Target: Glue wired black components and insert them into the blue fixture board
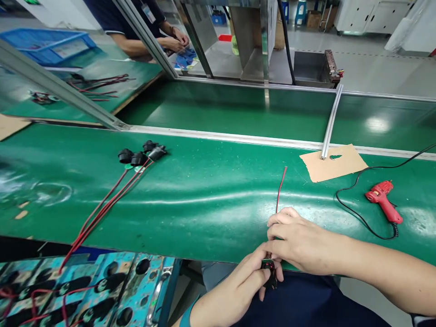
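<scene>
In the head view, low and right of centre, my left hand (240, 284) is closed round a small black cylindrical part (270, 274), whose upper end shows some red. My right hand (303, 240) reaches in from the right, its fingers pinched together over a red wire (281, 188). The free end of that wire sticks up past the knuckles over the green bench. Where the wire meets the black part is mostly hidden behind my fingers. Both hands are at the bench's front edge, touching or nearly touching each other.
Several black parts (139, 158) with long red wires lie left on the green bench (204, 190). At lower left stands a blue tray (143, 290) holding more. A red glue gun (384, 200) and cardboard (334, 165) lie right. A co-worker's hands (177, 41) are beyond the frame.
</scene>
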`<state>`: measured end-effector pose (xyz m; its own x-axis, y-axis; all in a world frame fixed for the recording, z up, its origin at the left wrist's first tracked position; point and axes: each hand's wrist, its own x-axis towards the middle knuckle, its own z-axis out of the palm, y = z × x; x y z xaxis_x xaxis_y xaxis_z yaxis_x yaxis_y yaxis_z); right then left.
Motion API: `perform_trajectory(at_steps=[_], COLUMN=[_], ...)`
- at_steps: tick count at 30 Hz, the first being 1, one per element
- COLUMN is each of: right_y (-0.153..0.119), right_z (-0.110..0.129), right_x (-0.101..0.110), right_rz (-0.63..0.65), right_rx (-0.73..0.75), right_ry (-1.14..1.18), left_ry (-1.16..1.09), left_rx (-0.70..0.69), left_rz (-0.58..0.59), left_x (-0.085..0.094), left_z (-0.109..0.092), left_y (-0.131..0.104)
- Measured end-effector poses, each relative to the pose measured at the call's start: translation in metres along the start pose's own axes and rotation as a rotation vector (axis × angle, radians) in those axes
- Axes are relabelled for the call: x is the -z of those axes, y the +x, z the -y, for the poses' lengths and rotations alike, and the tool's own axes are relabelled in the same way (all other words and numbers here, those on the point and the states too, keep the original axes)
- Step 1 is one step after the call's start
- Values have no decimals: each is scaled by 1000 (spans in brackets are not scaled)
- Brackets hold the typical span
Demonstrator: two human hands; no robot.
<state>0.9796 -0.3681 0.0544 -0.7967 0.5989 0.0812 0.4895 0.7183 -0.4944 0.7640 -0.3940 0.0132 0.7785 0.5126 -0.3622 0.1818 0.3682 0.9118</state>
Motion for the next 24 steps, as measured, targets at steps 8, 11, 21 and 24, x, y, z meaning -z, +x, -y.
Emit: perform_trajectory(at_steps=[8,11,21,24], right_y=[-1,-1,-4,-4], right_z=[5,3,1,-3], right_x=[6,3,6,6], right_rz=[7,16,40,55], right_rx=[45,64,-8,-6], right_ry=[-14,71,218,191], left_ry=[-98,-153,-112,-167], left_rx=[-25,-19,-44,-47], left_rz=[-124,-141,-256,-282], left_x=[-4,-7,-19,-18], left_z=[-1,2,3,0], left_y=[-1,3,11,9])
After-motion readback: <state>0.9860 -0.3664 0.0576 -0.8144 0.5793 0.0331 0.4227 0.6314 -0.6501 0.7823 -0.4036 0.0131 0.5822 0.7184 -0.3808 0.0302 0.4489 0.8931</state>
